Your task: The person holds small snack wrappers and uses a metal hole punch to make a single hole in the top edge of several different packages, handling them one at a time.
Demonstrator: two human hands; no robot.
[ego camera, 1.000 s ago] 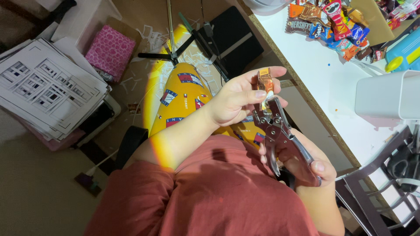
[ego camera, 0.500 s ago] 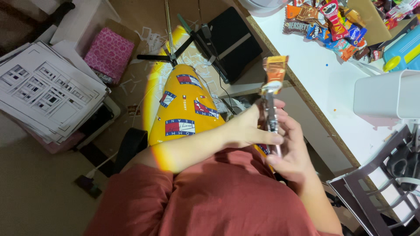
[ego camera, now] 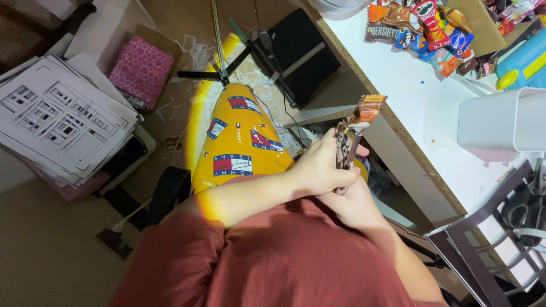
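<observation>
1. My left hand [ego camera: 321, 170] has come down off the candy wrapper [ego camera: 367, 109] and now wraps the metal tool [ego camera: 345, 149], fingers pressed together.
2. My right hand [ego camera: 355, 204] stays clamped beneath, squeezing harder, I judge.
3. The wrapper pokes up from the tool's tip, beside the white table [ego camera: 409, 96].

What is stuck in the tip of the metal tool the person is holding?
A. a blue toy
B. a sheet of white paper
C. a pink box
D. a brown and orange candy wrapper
D: the brown and orange candy wrapper sits pinched at the top of the metal tool, which both hands grip, left hand over right hand.
</observation>
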